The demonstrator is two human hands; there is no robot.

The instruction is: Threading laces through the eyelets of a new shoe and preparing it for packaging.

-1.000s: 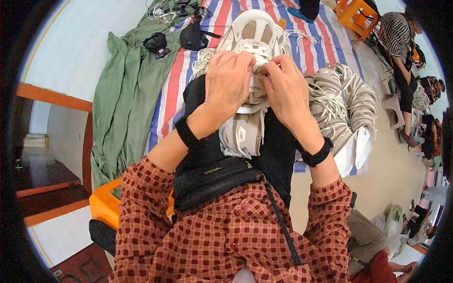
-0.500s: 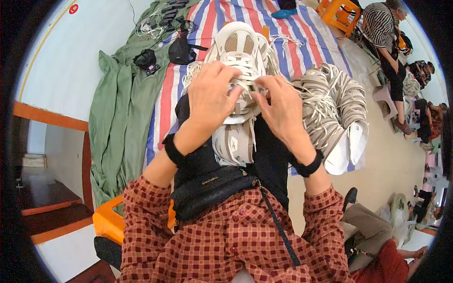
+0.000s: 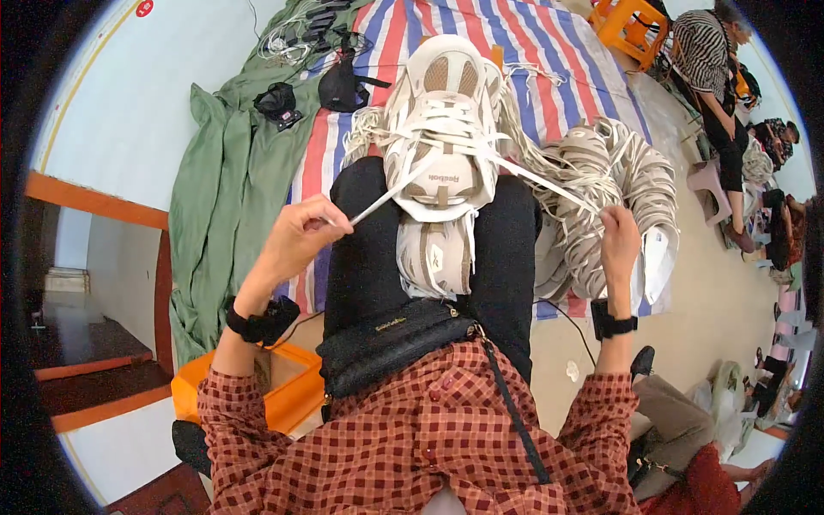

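Head view: one beige mesh-and-leather sneaker (image 3: 442,129) lies on the person's black-trousered lap, its two flat white lace ends (image 3: 378,199) pulled taut outward, one pinched in each of the hands, left hand (image 3: 296,236) and right hand (image 3: 620,240), beside a heap of pale shoe uppers (image 3: 614,184).

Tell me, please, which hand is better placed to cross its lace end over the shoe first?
Probably the left hand: it pinches its lace end close beside the shoe, while the right hand holds its end out wide.
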